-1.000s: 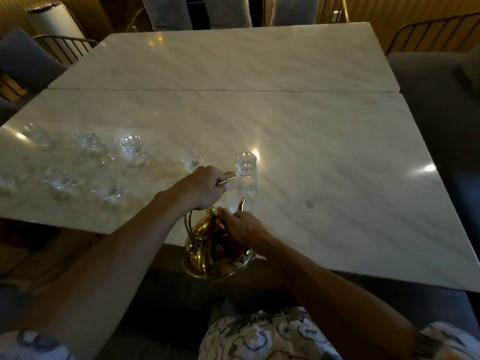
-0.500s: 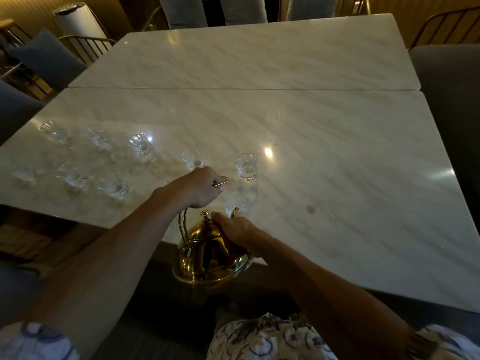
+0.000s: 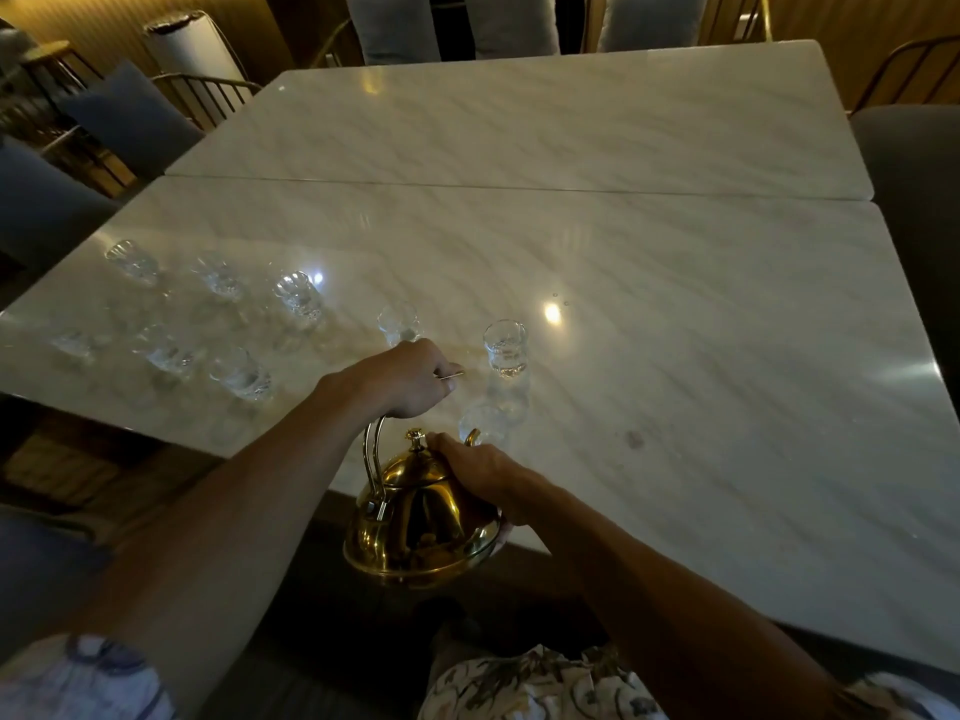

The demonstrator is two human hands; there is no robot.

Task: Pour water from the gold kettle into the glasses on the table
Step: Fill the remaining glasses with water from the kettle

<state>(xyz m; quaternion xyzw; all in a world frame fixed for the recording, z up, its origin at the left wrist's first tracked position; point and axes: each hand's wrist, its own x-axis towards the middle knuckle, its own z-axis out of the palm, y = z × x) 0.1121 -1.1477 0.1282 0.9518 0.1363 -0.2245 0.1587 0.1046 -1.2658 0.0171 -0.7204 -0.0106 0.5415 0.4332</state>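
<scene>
Near the left edge of the marble surface [image 3: 649, 314], six small glasses [image 3: 166, 353] stand in two rows of three. Right of them, toward the near edge, a seventh glass [image 3: 397, 323] stands just behind the left hand [image 3: 402, 379]. That hand is closed around the top of the gold kettle's handle [image 3: 375, 462], a thin end of which pokes out past the knuckles. The kettle [image 3: 421, 522] hangs tilted over the near edge, partly off the surface, with its spout [image 3: 472, 437] aimed at a low glass [image 3: 480, 423] just beyond it. The right hand [image 3: 480, 472] lies on the kettle's lid [image 3: 415, 467] and right side, fingers curled against the metal by the knob. Behind the low glass, an eighth glass [image 3: 505, 348] stands upright, with liquid showing in its lower part. The right half of the surface carries a small dark spot [image 3: 634, 439].
</scene>
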